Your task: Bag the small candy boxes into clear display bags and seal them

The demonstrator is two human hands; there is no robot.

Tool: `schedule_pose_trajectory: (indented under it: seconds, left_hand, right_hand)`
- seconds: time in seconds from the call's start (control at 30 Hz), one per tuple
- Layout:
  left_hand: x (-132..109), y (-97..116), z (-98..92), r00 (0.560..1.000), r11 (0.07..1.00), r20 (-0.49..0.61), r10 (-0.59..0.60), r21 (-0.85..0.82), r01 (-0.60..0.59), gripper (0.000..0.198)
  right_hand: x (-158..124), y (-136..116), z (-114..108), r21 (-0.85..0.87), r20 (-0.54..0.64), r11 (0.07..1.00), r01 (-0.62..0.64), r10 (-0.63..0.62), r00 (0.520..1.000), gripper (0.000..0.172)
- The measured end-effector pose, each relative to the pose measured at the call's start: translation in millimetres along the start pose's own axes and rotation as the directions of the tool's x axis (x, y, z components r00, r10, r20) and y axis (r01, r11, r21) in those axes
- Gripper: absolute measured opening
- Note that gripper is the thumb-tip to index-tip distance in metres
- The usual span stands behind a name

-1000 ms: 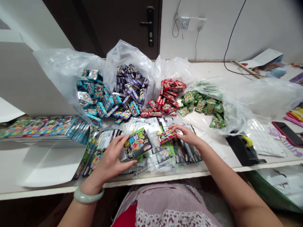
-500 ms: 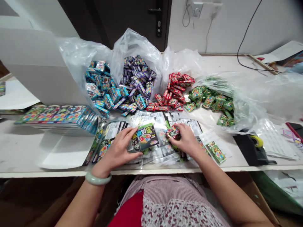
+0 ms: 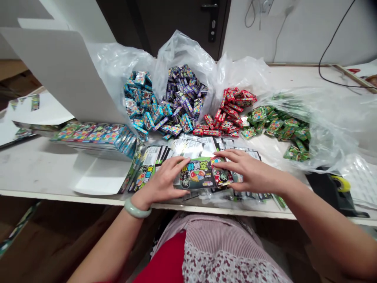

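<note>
Near the front edge of the table [image 3: 38, 167], our left hand [image 3: 166, 179] part-closed, gripping a black packet [image 3: 196, 175], our right hand [image 3: 246, 169] part-closed, gripping a red box [image 3: 223, 178] beside it

Free tabletop [image 3: 26, 169] far left — plastic bags [image 3: 176, 46] (with packets [image 3: 187, 92]) ahead

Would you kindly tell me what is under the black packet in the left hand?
Flat printed packets and clear plastic show past the edges of the black packet that the left hand holds. Whatever lies directly below its middle is covered and cannot be seen.
</note>
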State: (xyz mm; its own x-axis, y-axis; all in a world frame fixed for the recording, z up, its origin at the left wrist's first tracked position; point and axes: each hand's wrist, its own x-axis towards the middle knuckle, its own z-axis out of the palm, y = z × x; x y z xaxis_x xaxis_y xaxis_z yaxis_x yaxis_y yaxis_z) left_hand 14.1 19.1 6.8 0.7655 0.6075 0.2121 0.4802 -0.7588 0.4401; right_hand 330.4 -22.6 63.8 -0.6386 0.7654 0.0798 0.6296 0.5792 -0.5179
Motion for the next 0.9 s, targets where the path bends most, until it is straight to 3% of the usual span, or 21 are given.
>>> schedule_pose_trajectory:
  seconds: [0.17,0.37,0.5,0.63,0.7,0.8,0.9]
  left_hand:
    - [6,4,4.2,1.000,0.999,-0.006,-0.013,-0.050,0.013,0.095]
    - [4,4,8.3,0.994,0.994,-0.069,-0.086,-0.069,0.081,0.096]
    - [-5,1,6.5,0.983,0.989,-0.113,-0.142,-0.062,0.136,0.099]
    - [-14,-3,-1.0,0.981,0.989,-0.129,-0.145,-0.050,0.140,0.102]
    - [-19,-8,-7.2,0.972,0.984,-0.158,-0.176,-0.043,0.172,0.101]
    - [-25,-18,-16.8,0.955,0.979,-0.220,-0.198,-0.008,0.201,0.097]
    - [-27,-23,-22.7,0.948,0.979,-0.254,-0.190,0.027,0.203,0.098]
  right_hand:
    - [9,1,-1,0.088,-0.037,0.996,-0.014,0.017,0.999,0.065]
    - [18,4,15,0.152,-0.104,0.986,-0.065,0.081,0.991,0.083]
    - [19,-3,33,0.171,-0.237,0.982,-0.086,0.125,0.963,0.054]
    - [33,-7,41,0.284,-0.200,0.958,-0.030,0.090,0.976,0.039]
    - [56,5,36,0.380,-0.281,0.923,-0.054,0.171,0.944,0.028]
    - [116,40,25,0.469,-0.431,0.864,-0.181,0.403,0.807,0.016]
    - [189,76,20,0.473,-0.486,0.855,-0.212,0.453,0.747,0.026]
